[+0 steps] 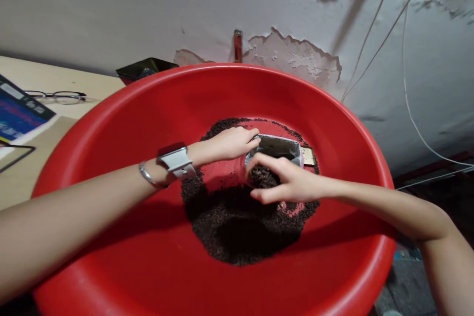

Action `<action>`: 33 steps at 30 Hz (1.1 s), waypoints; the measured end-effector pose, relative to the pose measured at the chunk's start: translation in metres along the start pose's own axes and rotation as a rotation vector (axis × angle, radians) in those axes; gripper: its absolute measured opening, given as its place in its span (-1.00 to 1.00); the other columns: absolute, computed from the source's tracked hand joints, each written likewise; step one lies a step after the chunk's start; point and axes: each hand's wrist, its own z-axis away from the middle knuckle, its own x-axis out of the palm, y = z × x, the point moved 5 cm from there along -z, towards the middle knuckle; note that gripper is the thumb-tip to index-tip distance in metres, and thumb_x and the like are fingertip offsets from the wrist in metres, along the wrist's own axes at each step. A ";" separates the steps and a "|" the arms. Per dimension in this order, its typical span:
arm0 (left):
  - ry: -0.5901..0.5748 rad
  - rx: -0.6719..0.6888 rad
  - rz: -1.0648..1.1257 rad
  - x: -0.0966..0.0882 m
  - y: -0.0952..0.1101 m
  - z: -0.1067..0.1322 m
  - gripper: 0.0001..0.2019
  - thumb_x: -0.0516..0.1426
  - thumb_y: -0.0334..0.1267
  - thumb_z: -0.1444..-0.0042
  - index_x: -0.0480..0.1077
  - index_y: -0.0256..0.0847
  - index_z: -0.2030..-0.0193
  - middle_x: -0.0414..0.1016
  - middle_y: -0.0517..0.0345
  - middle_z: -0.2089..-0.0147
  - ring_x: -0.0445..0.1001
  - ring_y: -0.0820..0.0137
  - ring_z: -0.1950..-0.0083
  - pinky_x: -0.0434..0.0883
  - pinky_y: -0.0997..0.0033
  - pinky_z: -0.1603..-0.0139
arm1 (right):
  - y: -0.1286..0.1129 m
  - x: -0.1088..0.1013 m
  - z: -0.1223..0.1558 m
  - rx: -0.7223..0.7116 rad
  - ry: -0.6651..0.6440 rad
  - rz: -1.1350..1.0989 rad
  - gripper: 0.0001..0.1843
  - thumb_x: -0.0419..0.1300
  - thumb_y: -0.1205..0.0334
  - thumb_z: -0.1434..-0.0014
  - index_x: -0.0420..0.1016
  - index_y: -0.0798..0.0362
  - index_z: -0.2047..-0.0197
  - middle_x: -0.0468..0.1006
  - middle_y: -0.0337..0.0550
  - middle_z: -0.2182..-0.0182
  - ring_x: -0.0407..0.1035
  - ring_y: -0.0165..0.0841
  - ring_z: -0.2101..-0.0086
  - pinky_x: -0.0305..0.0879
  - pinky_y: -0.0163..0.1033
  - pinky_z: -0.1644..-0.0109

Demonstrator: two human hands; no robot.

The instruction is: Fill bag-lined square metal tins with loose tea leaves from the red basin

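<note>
A big red plastic basin (148,252) fills the middle of the view. On its floor lies a spread of dark, crumbly grains (240,237) that look like loose tea leaves. Among them is an open box-shaped packet (277,145) with a silvery lining, its mouth facing up. My left hand (237,142), with a watch and a bracelet on the wrist, grips the packet's left rim. My right hand (283,180) is curled round a handful of the dark grains at the near side of the packet's mouth. The packet's lower part is hidden behind my right hand.
Left of the basin, a pale table (22,192) bears eyeglasses (66,96) and a blue printed packet (22,113). A dark open container (144,69) stands behind the rim. The peeling wall (111,10) is close behind, with cords (405,59) hanging at right.
</note>
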 end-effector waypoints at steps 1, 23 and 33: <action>-0.004 -0.009 0.005 0.001 -0.001 -0.001 -0.64 -0.22 -0.13 -0.25 0.32 -0.21 0.17 0.53 -0.04 0.20 0.48 0.29 0.26 0.25 0.41 0.35 | -0.003 -0.012 0.000 -0.035 0.085 0.027 -0.76 0.18 0.24 -0.12 0.26 0.05 0.14 0.42 -0.23 0.27 0.29 -0.42 0.27 0.23 -0.29 0.13; 0.039 0.005 0.001 0.006 -0.006 -0.004 -0.61 -0.22 -0.12 -0.24 0.37 -0.24 0.23 0.53 -0.06 0.28 0.44 0.30 0.36 0.20 0.38 0.37 | 0.027 -0.043 -0.003 -0.140 0.361 0.474 -0.77 0.02 0.55 -0.03 0.21 0.05 0.29 0.31 -0.22 0.37 0.20 -0.45 0.38 0.20 -0.30 0.28; 0.047 0.013 0.007 0.006 -0.007 -0.006 -0.60 -0.23 -0.10 -0.24 0.35 -0.23 0.25 0.52 -0.04 0.31 0.42 0.33 0.39 0.18 0.40 0.40 | 0.028 -0.046 -0.004 -0.062 0.344 0.269 -0.77 0.05 0.58 -0.04 0.26 0.07 0.28 0.42 -0.23 0.38 0.33 -0.48 0.35 0.28 -0.32 0.24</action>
